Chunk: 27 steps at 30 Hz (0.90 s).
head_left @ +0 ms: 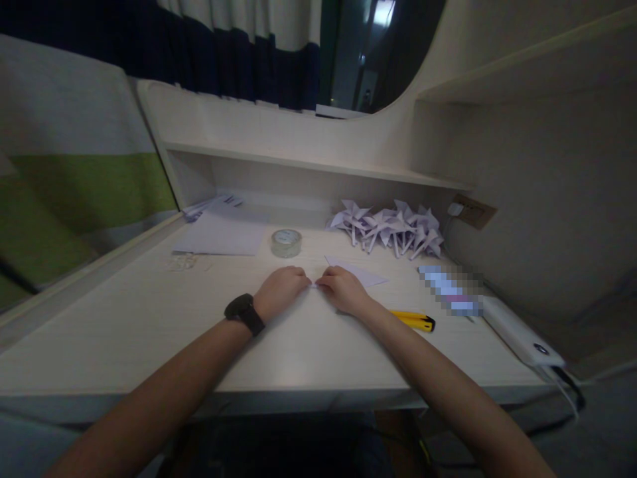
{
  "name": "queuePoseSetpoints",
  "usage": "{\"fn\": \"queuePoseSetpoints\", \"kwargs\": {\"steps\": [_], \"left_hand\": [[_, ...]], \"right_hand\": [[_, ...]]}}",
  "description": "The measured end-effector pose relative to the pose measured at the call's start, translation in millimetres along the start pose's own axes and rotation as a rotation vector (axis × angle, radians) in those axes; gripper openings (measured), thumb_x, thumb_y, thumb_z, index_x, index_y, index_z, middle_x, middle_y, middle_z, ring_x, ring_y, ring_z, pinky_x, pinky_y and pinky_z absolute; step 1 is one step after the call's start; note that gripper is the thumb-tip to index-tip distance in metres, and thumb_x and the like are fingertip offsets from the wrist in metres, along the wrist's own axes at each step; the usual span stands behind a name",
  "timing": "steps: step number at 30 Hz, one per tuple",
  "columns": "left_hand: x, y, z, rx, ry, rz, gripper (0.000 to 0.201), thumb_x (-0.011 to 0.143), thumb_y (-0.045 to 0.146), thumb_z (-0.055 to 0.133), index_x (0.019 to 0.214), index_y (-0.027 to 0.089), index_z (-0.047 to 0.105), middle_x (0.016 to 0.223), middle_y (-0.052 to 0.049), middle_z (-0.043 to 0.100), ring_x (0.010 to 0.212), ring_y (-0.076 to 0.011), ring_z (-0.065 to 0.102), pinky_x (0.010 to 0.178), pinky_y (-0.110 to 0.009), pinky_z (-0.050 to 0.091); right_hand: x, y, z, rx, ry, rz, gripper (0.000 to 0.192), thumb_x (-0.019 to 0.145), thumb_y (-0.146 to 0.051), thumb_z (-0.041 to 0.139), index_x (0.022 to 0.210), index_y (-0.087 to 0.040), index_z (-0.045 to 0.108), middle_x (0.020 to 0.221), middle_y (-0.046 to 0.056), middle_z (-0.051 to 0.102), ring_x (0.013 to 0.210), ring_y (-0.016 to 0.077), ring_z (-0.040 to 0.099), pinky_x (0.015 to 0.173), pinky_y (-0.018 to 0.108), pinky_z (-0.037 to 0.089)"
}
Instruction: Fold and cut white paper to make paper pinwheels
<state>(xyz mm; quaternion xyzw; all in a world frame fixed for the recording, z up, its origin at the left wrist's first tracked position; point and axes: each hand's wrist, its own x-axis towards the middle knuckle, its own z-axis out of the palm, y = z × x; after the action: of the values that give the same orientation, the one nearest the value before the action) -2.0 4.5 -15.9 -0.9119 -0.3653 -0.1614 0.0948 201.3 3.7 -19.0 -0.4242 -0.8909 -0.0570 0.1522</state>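
White paper (355,272) lies flat on the bench (149,332); my left hand (281,291) and right hand (343,291) pinch its near corner, fingers curled shut (mid-fold, I judge). Next needs a firm, even crease.

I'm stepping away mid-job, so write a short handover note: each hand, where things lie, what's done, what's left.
Left hand and right hand: both pressed on the white paper sheet, fingertips meeting at its near edge.
Tape roll behind the hands; yellow utility knife beside the right forearm; flat paper stack back left.
Done: a pile of folded paper pinwheels back right.
Left: this sheet looks barely folded.
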Motion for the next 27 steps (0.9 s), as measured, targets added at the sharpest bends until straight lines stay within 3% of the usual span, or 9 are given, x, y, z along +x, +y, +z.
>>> {"fn": "queuePoseSetpoints", "kwargs": {"steps": [6,14,22,27], "left_hand": [[-0.6,2.4,-2.7,0.049,-0.072,-0.016,0.019,0.089,0.013,0.049,0.088,0.013,0.068,0.086,-0.010,0.063,0.084,-0.0225,0.060,0.074,-0.033,0.044],[-3.3,-2.9,-6.0,-0.127,-0.062,0.006,0.018,0.089,0.015,0.048,0.094,0.017,0.065,0.088,-0.007,0.063,0.084,-0.0204,0.060,0.075,-0.030,0.043],[-3.5,-3.5,-8.3,-0.135,-0.085,0.012,0.020,0.087,0.014,0.049,0.082,0.016,0.069,0.082,-0.008,0.064,0.080,-0.0192,0.060,0.072,-0.029,0.041],[-4.9,-3.8,-8.2,-0.182,-0.064,0.008,0.020,0.088,0.016,0.049,0.095,0.018,0.067,0.088,-0.007,0.066,0.085,-0.0193,0.061,0.075,-0.029,0.041]], "right_hand": [[1.4,-0.3,-2.9,0.036,-0.045,0.044,0.019,0.088,-0.016,0.054,0.098,-0.017,0.070,0.093,0.008,0.068,0.090,0.0184,0.060,0.080,0.026,0.040],[0.7,1.2,-9.3,0.116,-0.095,0.085,0.020,0.077,-0.009,0.057,0.091,-0.017,0.069,0.090,0.005,0.070,0.082,0.0176,0.062,0.072,0.024,0.040],[-1.8,-1.0,-14.2,0.143,-0.090,0.093,0.019,0.078,-0.012,0.057,0.089,-0.019,0.071,0.089,0.005,0.072,0.079,0.0175,0.064,0.070,0.024,0.041],[-2.2,-1.4,-17.2,0.138,-0.108,0.111,0.018,0.078,-0.013,0.059,0.088,-0.020,0.072,0.087,0.005,0.073,0.079,0.0176,0.064,0.070,0.024,0.041]]}}
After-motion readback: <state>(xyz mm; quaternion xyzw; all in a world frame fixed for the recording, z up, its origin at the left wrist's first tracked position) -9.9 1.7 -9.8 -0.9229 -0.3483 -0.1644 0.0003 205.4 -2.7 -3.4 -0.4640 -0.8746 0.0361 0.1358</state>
